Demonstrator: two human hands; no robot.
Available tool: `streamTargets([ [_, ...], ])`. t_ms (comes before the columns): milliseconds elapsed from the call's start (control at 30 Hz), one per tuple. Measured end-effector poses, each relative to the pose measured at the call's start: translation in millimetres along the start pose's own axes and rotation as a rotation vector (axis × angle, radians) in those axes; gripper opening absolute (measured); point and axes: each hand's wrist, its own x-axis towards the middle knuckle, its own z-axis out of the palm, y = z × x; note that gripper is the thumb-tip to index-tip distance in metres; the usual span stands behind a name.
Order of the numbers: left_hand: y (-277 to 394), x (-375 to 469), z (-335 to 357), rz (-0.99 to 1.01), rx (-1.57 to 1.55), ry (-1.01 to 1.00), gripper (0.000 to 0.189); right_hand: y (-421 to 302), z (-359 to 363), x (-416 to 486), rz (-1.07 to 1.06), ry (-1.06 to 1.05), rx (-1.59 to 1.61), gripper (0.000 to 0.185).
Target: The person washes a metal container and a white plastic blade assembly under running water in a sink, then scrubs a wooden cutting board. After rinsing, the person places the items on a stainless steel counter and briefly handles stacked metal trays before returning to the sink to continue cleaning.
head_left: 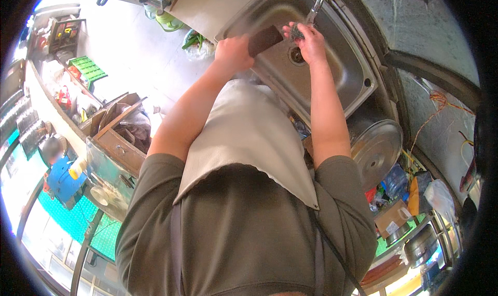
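My left hand (234,54) grips one end of a dark, flat, rectangular piece, perhaps a cleaver's blade (266,40), over the near left edge of a stainless steel sink (282,68). Its handle, if any, is hidden in the fist. A grey steel-wool scrubber (297,32) is between the fingers of my right hand (310,43), just beneath the spout of a chrome faucet (319,2). Below that hand the drain (297,56) shows in the basin's floor. The dark piece and the scrubber are a small distance apart.
A round metal lid (376,150) leans right of the sink. Green vegetables in a plastic bag (198,47) lie to the left. Farther left are a green crate (87,70) and an open wooden drawer (122,148). A person in blue (64,175) is at the far left.
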Motion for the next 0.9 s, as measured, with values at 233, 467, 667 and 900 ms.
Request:
streamTargets([
  [233, 1.1, -0.8, -0.5, 0.006, -0.006, 0.022, 0.054, 26.4, 18.9, -6.5, -0.428, 0.155, -1.010, 0.036],
  [467, 2.0, -3.5, -2.7, 0.007, -0.046, 0.056, 0.051, 48.5, 19.9, -28.8, -0.873, 0.006, -1.217, 0.018],
  [667, 2.1, -8.6, 5.7, 0.029, -0.068, 0.182, 0.040, 43.3, 34.8, -1.1, -0.817, 0.151, -1.176, 0.017],
  [900, -3.3, -9.7, 1.9, 0.038, -0.066, 0.074, 0.048, 35.9, 35.1, -15.3, -1.001, -0.038, -1.147, 0.012],
])
